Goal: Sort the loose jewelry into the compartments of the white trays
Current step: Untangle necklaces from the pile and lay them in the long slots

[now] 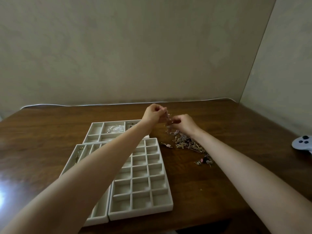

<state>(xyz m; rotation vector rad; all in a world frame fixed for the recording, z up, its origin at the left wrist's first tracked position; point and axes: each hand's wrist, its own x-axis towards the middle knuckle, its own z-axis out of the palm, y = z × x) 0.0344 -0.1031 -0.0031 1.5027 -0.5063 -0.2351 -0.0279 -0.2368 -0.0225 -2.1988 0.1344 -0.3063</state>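
My left hand (152, 114) and my right hand (184, 123) are raised over the table, right of the far tray. Between them they pinch a silvery chain (168, 124), which hangs down toward the pile of loose jewelry (189, 145). A white tray (96, 130) with a few large compartments lies farthest away and holds clear beads and a dark piece. A grid tray (166, 188) with many small compartments lies nearer. To its left, a tray with long slots (75, 152) holds a thin gold chain; my left forearm hides much of it.
The trays sit on a brown wooden table (219, 191) against a beige wall. A white cable (84, 104) runs along the table's back edge. A pale game controller (303, 144) lies at the right edge. A few stray charms (203, 160) lie beside my right forearm.
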